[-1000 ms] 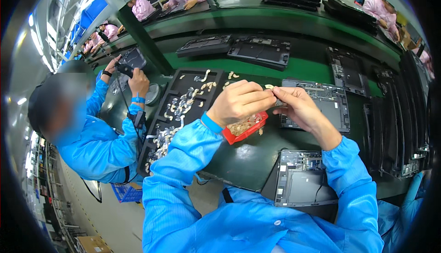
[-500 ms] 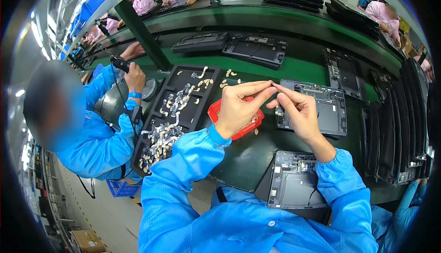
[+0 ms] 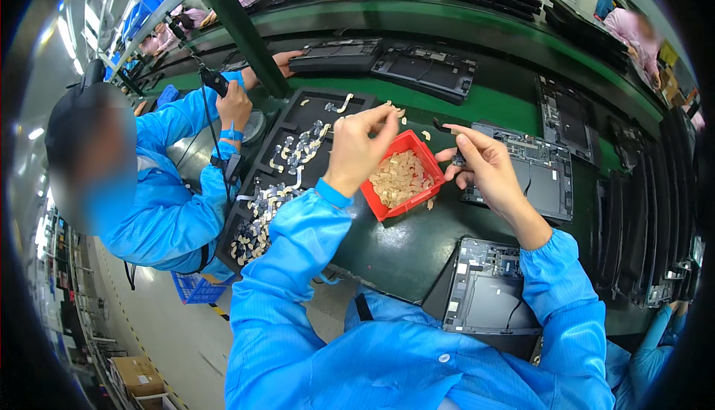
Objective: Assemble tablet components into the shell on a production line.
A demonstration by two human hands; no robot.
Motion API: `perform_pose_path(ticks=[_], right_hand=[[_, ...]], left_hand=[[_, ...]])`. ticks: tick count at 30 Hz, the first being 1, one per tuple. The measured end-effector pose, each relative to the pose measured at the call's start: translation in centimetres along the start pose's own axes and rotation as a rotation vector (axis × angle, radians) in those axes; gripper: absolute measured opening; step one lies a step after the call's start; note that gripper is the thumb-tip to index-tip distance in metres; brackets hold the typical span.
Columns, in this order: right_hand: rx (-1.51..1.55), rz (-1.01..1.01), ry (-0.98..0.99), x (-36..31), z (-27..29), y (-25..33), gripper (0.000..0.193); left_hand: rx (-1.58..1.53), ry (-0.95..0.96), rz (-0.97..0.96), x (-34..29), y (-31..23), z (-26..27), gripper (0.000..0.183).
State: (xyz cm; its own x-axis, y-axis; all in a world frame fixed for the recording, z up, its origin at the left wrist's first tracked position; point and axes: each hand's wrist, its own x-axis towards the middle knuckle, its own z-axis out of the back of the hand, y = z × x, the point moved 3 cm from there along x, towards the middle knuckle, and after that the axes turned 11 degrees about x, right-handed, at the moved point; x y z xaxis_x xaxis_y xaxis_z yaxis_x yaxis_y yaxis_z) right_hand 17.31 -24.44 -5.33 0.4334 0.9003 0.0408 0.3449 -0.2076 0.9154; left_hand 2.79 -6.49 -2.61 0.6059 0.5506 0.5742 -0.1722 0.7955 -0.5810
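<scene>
Peeling a small part above the red bin (image 3: 403,174)
L hand (image 3: 360,146) fingers pinched on tan bit; R hand (image 3: 481,166) fingers nip dark piece. Keep both over bin, pull slow & even.

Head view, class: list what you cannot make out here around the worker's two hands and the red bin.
- Whatever the left hand pinches: too small, hidden by its fingertips.
- Small dark piece in the right hand: too small to identify.
- Red bin: its near-left corner is hidden behind the left wrist.
- Grey panel at the lower edge: partly covered by the blue sleeve.
</scene>
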Motion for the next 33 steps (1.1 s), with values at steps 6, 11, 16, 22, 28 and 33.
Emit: perform_pose_path(ticks=[6,11,16,22,28,33], right_hand=[[-0.199,0.08,-0.021,0.0,-0.3,-1.1,0.031],[-0.557,0.076,0.085,-0.4,-2.6,0.3,0.02],[-0.616,0.107,0.177,-0.9,-2.7,0.9,0.021],[-0.648,0.167,0.168,-1.4,-2.7,0.5,0.026],[-0.895,0.324,0.041,-1.3,-2.3,1.2,0.031],[-1.391,0.754,0.059,-1.4,-2.7,0.3,0.036]], left_hand=[[0.323,0.065,-0.087,-1.4,-0.6,0.4,0.018],[0.166,0.062,-0.44,-4.0,-4.1,0.0,0.022],[0.011,0.071,-0.422,-4.1,-3.2,-0.8,0.022],[0.031,0.056,-0.519,-3.7,-3.7,-0.1,0.016],[0.255,0.02,-0.338,-2.0,-0.5,0.2,0.013],[-0.149,0.35,0.142,-3.8,-2.8,-1.1,0.044]])
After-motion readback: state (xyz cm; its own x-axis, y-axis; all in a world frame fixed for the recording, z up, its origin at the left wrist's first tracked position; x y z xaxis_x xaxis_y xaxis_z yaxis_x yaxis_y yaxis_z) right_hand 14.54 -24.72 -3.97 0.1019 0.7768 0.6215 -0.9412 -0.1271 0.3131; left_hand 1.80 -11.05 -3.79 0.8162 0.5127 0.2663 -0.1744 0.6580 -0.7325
